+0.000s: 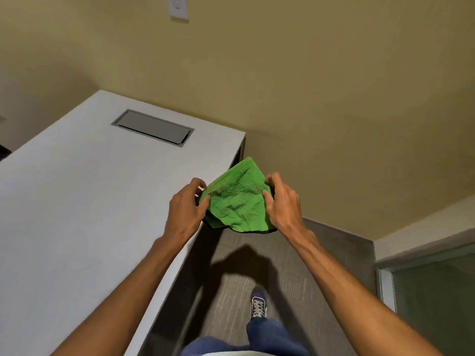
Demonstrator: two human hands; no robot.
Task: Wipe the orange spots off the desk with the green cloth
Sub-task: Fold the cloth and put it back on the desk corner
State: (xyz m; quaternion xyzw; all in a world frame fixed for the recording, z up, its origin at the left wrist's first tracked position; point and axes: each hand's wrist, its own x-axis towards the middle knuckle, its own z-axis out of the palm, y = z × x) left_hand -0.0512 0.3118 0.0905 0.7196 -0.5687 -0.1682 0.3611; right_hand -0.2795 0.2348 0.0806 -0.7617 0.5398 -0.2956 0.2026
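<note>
The green cloth (237, 201) is held in the air by 2 hands, just beyond the right edge of the desk (77, 201) and above the grey floor (321, 253). It is a bright green terry cloth with a nubby, looped surface and a thin dark trim showing along its lower hem. It hangs folded or bunched into a rough diamond, its top corner pointing up toward the wall (308, 86), with creases running across the middle and the lower edge sagging in a soft curve.

The left hand (186, 204) pinches the cloth's left corner, thumb on the near face and fingers curled behind it, right over the desk's edge. The right hand (281, 201) pinches the cloth's right side the same way, thumb pressed on the front, fingers bent over the top.

The desk top is pale grey, with a closed rectangular metal hatch (153, 127) set into it, well away from the cloth toward the far left. Below the cloth, its shadow falls on the floor, near a dark shoe (258, 303).
</note>
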